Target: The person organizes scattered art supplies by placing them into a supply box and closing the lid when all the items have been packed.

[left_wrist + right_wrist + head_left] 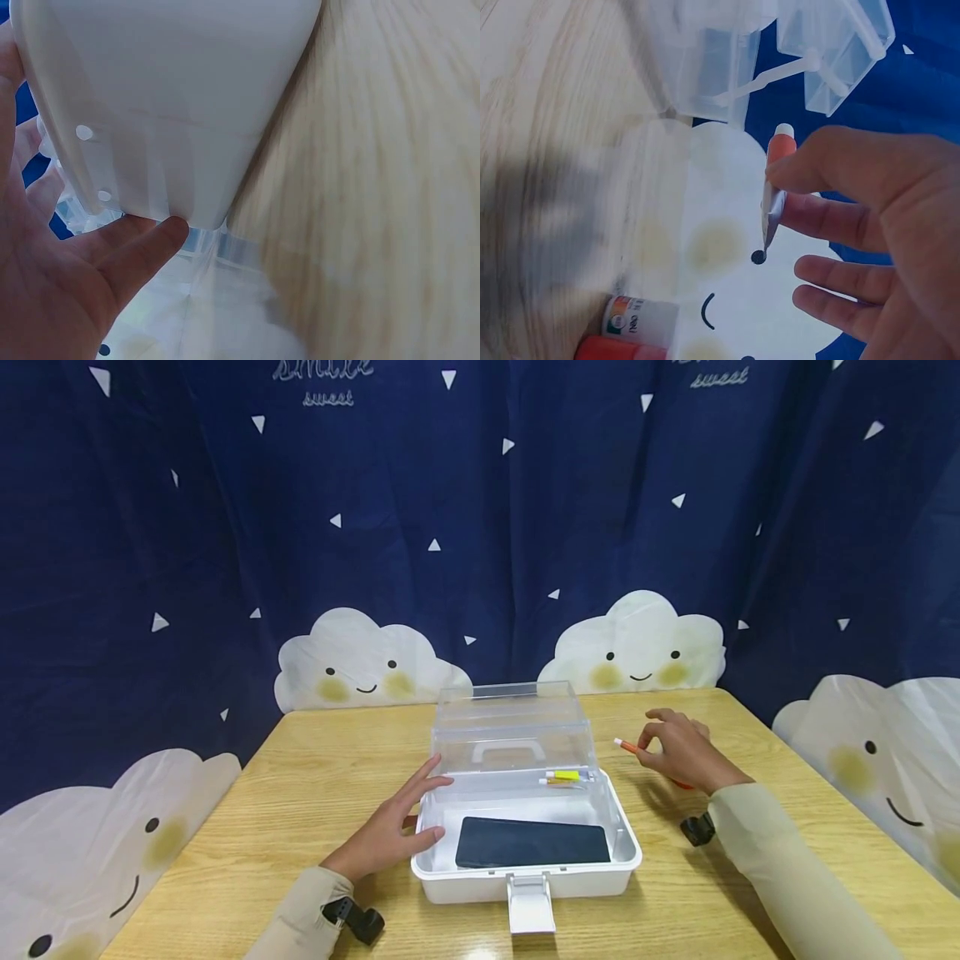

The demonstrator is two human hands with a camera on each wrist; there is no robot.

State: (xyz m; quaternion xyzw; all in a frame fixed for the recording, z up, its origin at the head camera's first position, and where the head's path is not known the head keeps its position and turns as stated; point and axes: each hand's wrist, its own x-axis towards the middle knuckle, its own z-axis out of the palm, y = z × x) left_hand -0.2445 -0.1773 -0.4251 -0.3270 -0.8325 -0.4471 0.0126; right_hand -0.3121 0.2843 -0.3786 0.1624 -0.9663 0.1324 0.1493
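Observation:
A white storage box (525, 887) stands with its transparent lid (510, 718) tipped back and its front latch (531, 910) hanging down. My left hand (393, 827) holds its left side, thumb over the rim and lower fingers (146, 259) on the outer wall. My right hand (682, 752) is raised to the right of the lid. Between thumb and forefinger it pinches a slim orange pen-like tool (781, 148) with a white end and a silvery pointed part. A dark flat slab (532, 843) lies inside the box, beside a yellow and white pen-like tool (567, 775) and an orange one (558, 782).
A red-capped glue stick (634, 322) is on the wooden table (337, 760), under my right hand. Behind the table hangs a dark blue curtain (390, 568) with white clouds and triangles.

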